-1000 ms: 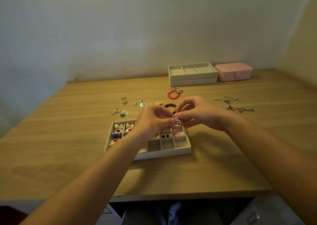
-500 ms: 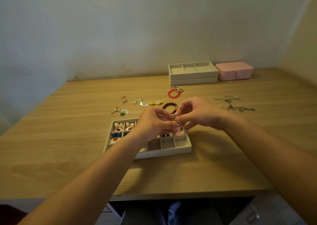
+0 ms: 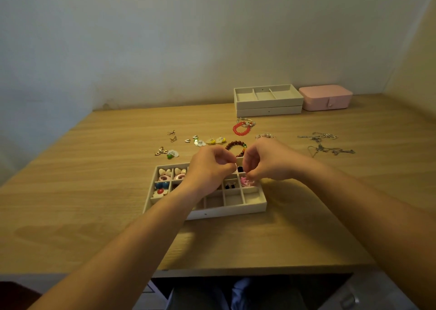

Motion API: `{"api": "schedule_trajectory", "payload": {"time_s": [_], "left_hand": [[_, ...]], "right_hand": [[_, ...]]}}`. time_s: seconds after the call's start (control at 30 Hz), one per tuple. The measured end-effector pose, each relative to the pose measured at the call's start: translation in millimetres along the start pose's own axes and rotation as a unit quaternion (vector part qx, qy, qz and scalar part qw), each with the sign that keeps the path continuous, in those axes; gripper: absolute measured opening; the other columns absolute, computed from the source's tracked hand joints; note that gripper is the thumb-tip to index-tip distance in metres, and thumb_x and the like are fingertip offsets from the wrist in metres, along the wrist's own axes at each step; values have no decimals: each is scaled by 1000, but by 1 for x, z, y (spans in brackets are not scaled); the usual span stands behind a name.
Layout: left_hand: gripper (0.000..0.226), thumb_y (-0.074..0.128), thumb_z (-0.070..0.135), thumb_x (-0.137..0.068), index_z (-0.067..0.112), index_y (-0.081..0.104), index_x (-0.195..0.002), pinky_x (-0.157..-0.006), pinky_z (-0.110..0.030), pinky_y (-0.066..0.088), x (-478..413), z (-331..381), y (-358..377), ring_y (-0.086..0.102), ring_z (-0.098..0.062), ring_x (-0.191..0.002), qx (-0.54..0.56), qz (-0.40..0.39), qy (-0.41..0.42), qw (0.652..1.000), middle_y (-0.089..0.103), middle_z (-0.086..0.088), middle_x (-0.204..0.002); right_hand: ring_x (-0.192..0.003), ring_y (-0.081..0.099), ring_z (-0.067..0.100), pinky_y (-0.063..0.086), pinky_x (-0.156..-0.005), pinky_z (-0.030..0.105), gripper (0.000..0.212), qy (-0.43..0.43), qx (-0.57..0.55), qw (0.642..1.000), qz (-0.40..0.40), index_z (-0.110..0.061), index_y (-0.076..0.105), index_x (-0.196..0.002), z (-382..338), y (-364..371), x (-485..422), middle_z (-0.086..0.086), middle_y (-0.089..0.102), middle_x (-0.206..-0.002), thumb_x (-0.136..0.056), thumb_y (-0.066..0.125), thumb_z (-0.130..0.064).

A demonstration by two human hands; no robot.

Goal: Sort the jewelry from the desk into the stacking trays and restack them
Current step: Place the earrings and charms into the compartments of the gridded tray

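A beige compartment tray (image 3: 226, 211) lies on the desk in front of me and holds several earrings in its left and middle cells. My right hand (image 3: 267, 161) hovers over the tray's right side, its fingertips pinching a pink earring (image 3: 247, 182) that sits low in a right-hand cell. Over the tray's middle is my left hand (image 3: 210, 169), fingers curled with their tips together; nothing shows between them. Loose earrings (image 3: 173, 153) and yellow earrings (image 3: 215, 141) lie behind the tray, with a brown bead bracelet (image 3: 232, 144) and a red bracelet (image 3: 240, 130).
Two stacked beige trays (image 3: 269, 107) stand at the back of the desk, and a shut pink box (image 3: 326, 100) is to their right. Silver chains (image 3: 326, 145) lie at the right. A clear bead bracelet (image 3: 265, 135) peeks out behind my right hand.
Both hands came down from above the tray and parted. The pink earring went down with my right hand into a right-hand cell, and my left hand let go of it.
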State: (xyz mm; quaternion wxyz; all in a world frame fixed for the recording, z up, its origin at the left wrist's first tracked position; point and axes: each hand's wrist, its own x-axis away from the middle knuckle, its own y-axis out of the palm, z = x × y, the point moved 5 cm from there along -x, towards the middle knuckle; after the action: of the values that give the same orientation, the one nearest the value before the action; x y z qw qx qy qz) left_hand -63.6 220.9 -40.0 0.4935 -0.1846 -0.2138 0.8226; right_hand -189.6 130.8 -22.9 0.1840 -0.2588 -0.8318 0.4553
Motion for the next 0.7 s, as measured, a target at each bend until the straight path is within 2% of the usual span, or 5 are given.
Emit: {"api": "schedule_trajectory", "payload": {"time_s": [0.1,0.23,0.4,0.57,0.7], "left_hand": [[14,77,13,-86,26,73,-89,-80,-30,58,0,0,1,69,-9,-88,-7,-9,7,1000,73,6,-90],[14,76,11,-86,24,73,-90,-68,-18,49,1,2,2,67,-6,-85,-18,-13,15,1000,72,7,-89],[14,74,12,-87,25,72,-92,-62,-11,42,3,4,3,64,-1,-83,-44,-14,21,999,69,10,-87],[14,68,13,-91,23,73,-99,-61,-12,39,6,8,3,60,-1,-85,-94,-17,40,995,65,9,-92],[19,61,15,-92,29,73,-89,-68,-24,49,11,12,7,62,-10,-82,-157,-33,63,985,65,10,-90]], "right_hand": [[-81,68,4,61,-76,27,19,-11,52,998,14,-27,75,-92,-6,3,2,-10,71,-84,-83,82,-11],[-79,62,1,59,-74,28,22,-23,149,987,48,-36,69,-78,-15,5,7,-18,64,-80,-84,79,-17],[-84,61,5,54,-72,26,14,-27,183,980,71,-36,72,-83,-18,8,10,-17,65,-88,-86,77,-23],[-93,60,9,59,-82,34,2,-17,189,978,89,-34,77,-87,-13,7,10,-13,62,-93,-86,78,-33],[-95,65,9,60,-84,37,6,16,153,987,51,-29,79,-92,-3,8,6,-10,72,-97,-90,75,-32]]}}
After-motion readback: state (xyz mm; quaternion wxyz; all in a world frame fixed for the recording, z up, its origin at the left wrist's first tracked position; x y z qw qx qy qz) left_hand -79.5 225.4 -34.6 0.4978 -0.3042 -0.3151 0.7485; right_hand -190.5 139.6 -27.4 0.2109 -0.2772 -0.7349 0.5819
